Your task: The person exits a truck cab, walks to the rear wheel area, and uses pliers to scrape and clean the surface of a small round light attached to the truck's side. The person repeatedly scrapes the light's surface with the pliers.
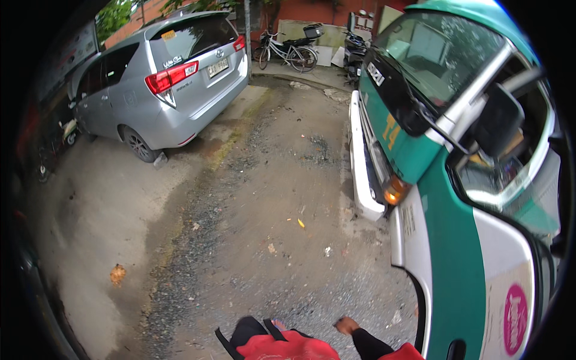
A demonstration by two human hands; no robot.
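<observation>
Fingers of right hand (346, 326) curl loosely beside green-white van (456, 282).

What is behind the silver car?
Behind the silver car a bicycle leans by a red wall, near a pole. The car covers whatever lies on its far side.

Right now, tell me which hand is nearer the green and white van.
Right. The right hand hangs just left of the green and white van, beside its front door and apart from it. The left hand is out of view.
</observation>
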